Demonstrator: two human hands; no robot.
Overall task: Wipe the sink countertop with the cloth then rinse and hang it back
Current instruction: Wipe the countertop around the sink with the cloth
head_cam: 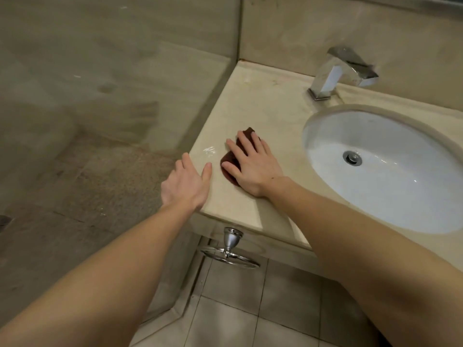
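Note:
A dark red cloth (228,160) lies flat on the beige marble countertop (263,111), left of the white oval sink (390,196). My right hand (253,166) presses down on the cloth with its fingers spread, covering most of it. My left hand (186,182) rests at the countertop's left edge, thumb on top, fingers over the side, holding nothing. A wet streak (209,150) shines just left of the cloth.
A chrome faucet (338,73) stands behind the sink. A chrome towel ring (229,255) hangs below the counter's front edge. A glass shower panel (112,96) runs along the counter's left side. Tiled floor (238,316) lies below.

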